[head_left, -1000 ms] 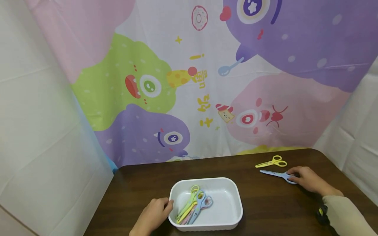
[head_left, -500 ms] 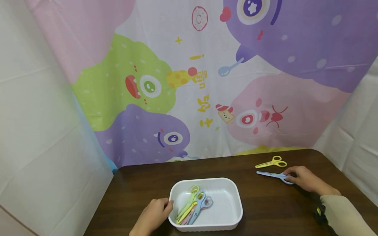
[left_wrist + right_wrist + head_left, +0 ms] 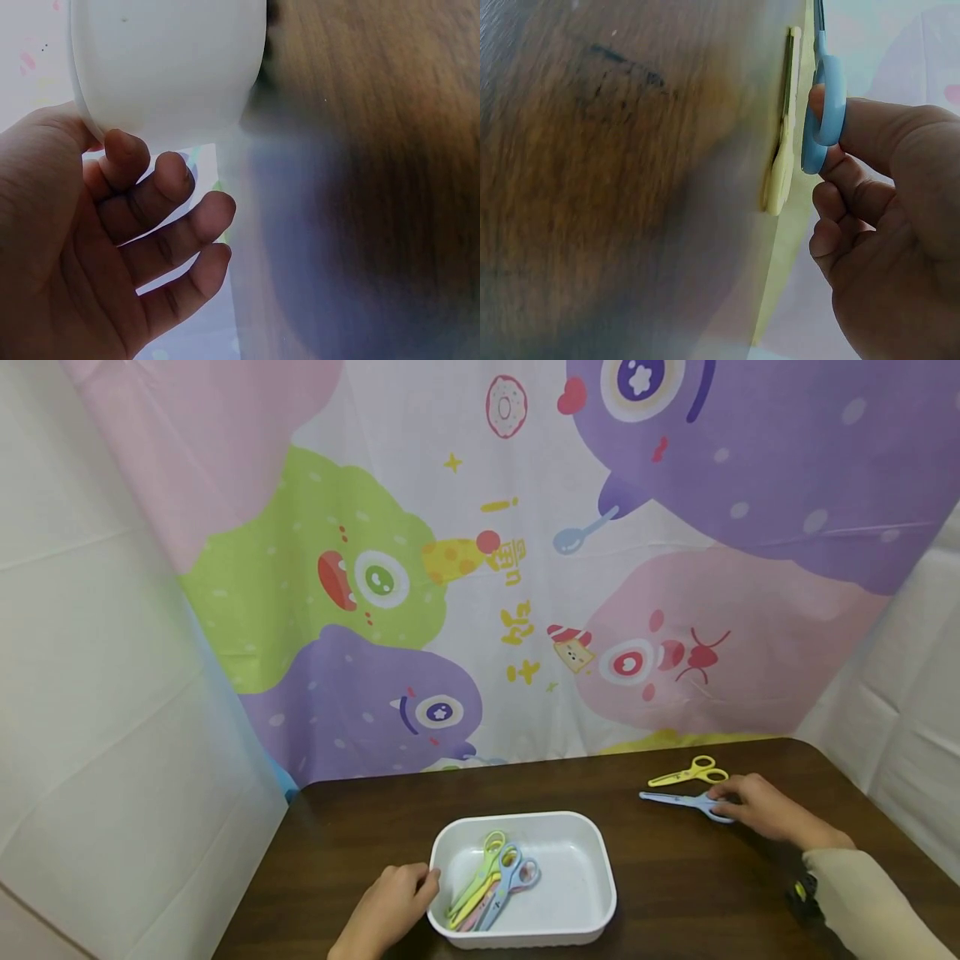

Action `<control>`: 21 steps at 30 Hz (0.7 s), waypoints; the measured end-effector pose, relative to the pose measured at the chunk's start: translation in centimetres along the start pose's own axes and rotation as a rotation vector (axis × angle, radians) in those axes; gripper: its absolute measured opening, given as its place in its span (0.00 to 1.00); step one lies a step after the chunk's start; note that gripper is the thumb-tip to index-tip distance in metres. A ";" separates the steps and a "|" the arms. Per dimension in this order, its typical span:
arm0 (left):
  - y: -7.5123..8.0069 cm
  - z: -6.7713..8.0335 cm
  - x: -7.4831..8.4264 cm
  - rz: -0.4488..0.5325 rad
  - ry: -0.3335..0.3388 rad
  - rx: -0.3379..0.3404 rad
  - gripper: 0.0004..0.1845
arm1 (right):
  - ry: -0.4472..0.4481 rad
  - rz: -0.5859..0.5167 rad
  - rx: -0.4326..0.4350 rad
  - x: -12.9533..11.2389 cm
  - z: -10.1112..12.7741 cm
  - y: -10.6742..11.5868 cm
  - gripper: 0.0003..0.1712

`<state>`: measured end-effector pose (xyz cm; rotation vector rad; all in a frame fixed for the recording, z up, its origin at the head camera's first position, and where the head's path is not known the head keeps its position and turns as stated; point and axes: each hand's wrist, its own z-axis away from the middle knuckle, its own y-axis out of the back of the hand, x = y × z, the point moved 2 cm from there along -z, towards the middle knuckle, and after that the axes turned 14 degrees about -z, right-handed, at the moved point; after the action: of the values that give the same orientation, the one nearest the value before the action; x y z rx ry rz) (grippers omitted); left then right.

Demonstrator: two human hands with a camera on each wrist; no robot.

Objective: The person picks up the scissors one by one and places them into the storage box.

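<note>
Nearby, blue scissors (image 3: 678,800) beside table edge (image 3: 870,793)

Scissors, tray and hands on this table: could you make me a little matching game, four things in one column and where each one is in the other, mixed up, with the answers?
Things:
1. blue scissors
2. yellow scissors
3. left hand
4. tray

Places:
A. lying free on the table, near the far right edge
B. on the table, holding several scissors
C. under the right hand's fingertips, at the handle
D. against the tray's left wall

Pairs: 1-C, 2-A, 3-D, 4-B
</note>
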<state>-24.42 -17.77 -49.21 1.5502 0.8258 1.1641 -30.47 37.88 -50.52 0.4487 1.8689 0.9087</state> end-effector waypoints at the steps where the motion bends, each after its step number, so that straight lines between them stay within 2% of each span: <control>1: 0.0 0.0 0.0 -0.002 -0.002 0.002 0.19 | 0.001 -0.002 -0.003 -0.1 -0.1 0.0 0.08; 21: 0.1 0.1 0.1 -0.017 -0.004 0.009 0.19 | -0.008 -0.015 -0.025 -1.3 -0.8 -0.3 0.10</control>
<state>-24.32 -17.72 -49.05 1.5493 0.8411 1.1464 -30.60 36.53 -49.77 0.4222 1.8496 0.9185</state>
